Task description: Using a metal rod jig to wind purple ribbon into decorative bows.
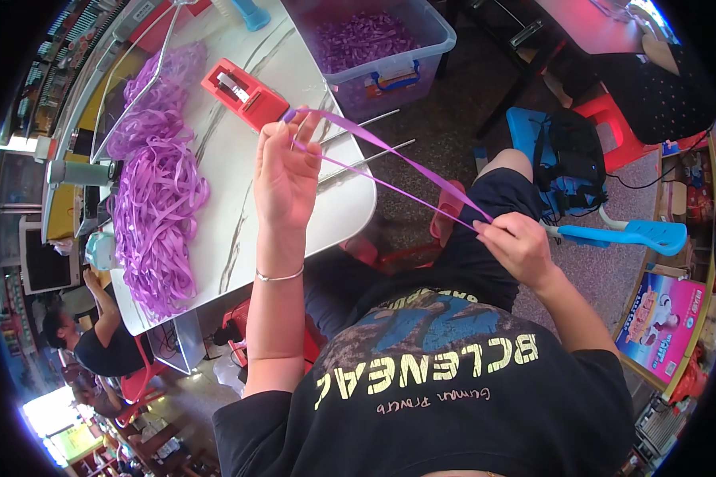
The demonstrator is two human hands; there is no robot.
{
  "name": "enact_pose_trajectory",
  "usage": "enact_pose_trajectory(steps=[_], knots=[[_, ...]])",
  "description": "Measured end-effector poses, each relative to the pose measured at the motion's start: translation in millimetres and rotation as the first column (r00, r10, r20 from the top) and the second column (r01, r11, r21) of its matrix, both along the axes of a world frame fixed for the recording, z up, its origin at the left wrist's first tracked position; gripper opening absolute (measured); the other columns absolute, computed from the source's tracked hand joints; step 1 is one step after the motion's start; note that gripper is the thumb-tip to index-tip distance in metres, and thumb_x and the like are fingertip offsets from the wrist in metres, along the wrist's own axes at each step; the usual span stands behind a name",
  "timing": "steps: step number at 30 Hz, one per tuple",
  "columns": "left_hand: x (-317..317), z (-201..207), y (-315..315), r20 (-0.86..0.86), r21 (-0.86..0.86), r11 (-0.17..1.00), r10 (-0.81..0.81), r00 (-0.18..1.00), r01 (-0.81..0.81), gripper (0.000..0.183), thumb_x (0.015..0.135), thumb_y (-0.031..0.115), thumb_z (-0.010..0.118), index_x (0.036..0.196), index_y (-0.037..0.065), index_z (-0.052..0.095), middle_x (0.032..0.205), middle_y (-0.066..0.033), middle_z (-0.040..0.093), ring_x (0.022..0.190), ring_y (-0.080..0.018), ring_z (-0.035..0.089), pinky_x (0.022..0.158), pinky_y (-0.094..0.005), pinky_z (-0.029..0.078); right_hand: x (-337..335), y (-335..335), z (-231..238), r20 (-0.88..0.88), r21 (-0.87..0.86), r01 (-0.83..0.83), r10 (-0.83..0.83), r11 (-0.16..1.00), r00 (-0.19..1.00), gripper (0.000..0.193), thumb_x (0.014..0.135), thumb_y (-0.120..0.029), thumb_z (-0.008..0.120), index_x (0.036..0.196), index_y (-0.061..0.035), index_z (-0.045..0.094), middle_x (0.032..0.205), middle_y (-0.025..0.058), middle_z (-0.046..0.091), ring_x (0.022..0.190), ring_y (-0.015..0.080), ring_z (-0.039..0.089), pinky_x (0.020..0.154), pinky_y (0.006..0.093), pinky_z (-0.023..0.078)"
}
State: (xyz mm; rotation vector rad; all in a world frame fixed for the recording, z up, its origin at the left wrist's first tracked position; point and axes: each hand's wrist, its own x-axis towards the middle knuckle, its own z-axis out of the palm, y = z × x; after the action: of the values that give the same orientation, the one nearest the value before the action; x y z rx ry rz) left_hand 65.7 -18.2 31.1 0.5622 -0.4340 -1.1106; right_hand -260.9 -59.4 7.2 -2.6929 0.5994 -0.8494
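Note:
A purple ribbon (422, 170) stretches between my two hands as a narrow loop of two strands. My left hand (285, 175) is raised above the table's edge, palm turned up, its fingers closed on the far end of the loop. Lower and to the right, my right hand (519, 250) pinches the near end, where both strands meet. Just beyond my left fingertips sits a red tape dispenser (266, 107). Thin metal rods (386, 156) stick out past the table's right edge, close to the ribbon.
A large heap of purple ribbon (155, 230) covers the left of the white marbled table (239, 179). A clear tub (437, 48) with more purple strips stands beyond. At right are a black bag (569, 159) on a blue seat and a red stool (612, 119). Another person (103, 342) sits lower left.

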Motion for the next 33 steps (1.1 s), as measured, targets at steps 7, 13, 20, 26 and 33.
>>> enact_pose_trajectory(steps=[7, 13, 20, 26, 33], knots=[[-12, -1, 13, 0.034, 0.114, 0.993, 0.029, 0.999, -0.033, 0.008, 0.088, 0.009, 0.05, 0.081, 0.008, 0.051, 0.117, -0.0164, 0.055, 0.106, -0.0231, 0.054, 0.067, -0.0239, 0.052, -7, -14, 3, -0.09, 0.063, 0.201, -0.195, 0.978, 0.977, 0.027, 0.071, -0.012, 0.071, 0.094, -0.0015, 0.063, 0.071, 0.0073, 0.053, 0.064, 0.022, 0.056, 0.056, 0.0313, 0.045], [-16, 7, 21, 0.075, 0.143, 0.987, -0.081, 0.994, 0.07, 0.01, 0.09, 0.01, 0.048, 0.08, 0.009, 0.051, 0.12, -0.0231, 0.052, 0.111, -0.0265, 0.053, 0.065, -0.0227, 0.052, -12, -18, 3, -0.058, 0.214, 0.224, -0.217, 0.951, 0.974, 0.034, 0.073, -0.016, 0.071, 0.102, 0.0002, 0.062, 0.065, 0.0069, 0.052, 0.053, 0.0177, 0.053, 0.05, 0.0291, 0.043], [-19, 6, 23, 0.056, 0.119, 0.981, -0.159, 0.986, 0.151, 0.009, 0.091, 0.011, 0.046, 0.083, 0.008, 0.047, 0.123, -0.0253, 0.049, 0.11, -0.0257, 0.052, 0.06, -0.0199, 0.05, -13, -19, 2, -0.028, 0.306, 0.224, -0.227, 0.925, 0.974, 0.028, 0.079, -0.013, 0.065, 0.103, 0.002, 0.061, 0.063, 0.0069, 0.05, 0.051, 0.0162, 0.05, 0.048, 0.0275, 0.04], [-17, 2, 25, 0.016, 0.106, 0.969, -0.226, 0.974, 0.223, 0.012, 0.091, 0.012, 0.044, 0.08, 0.011, 0.047, 0.121, -0.0256, 0.051, 0.089, -0.0155, 0.055, 0.057, -0.0191, 0.043, -11, -19, -1, -0.031, 0.351, 0.237, -0.242, 0.906, 0.97, 0.026, 0.082, -0.015, 0.063, 0.101, 0.0026, 0.061, 0.064, 0.0084, 0.052, 0.052, 0.0179, 0.051, 0.05, 0.0287, 0.04], [-20, -5, 20, -0.137, -0.01, 0.96, -0.278, 0.951, 0.28, 0.012, 0.092, 0.015, 0.043, 0.081, 0.01, 0.045, 0.122, -0.0251, 0.05, 0.081, -0.0146, 0.053, 0.052, -0.018, 0.039, -9, -13, -11, -0.043, 0.419, 0.218, -0.221, 0.882, 0.974, 0.026, 0.083, -0.017, 0.061, 0.1, 0.003, 0.062, 0.066, 0.0112, 0.055, 0.055, 0.021, 0.054, 0.052, 0.0305, 0.042]])
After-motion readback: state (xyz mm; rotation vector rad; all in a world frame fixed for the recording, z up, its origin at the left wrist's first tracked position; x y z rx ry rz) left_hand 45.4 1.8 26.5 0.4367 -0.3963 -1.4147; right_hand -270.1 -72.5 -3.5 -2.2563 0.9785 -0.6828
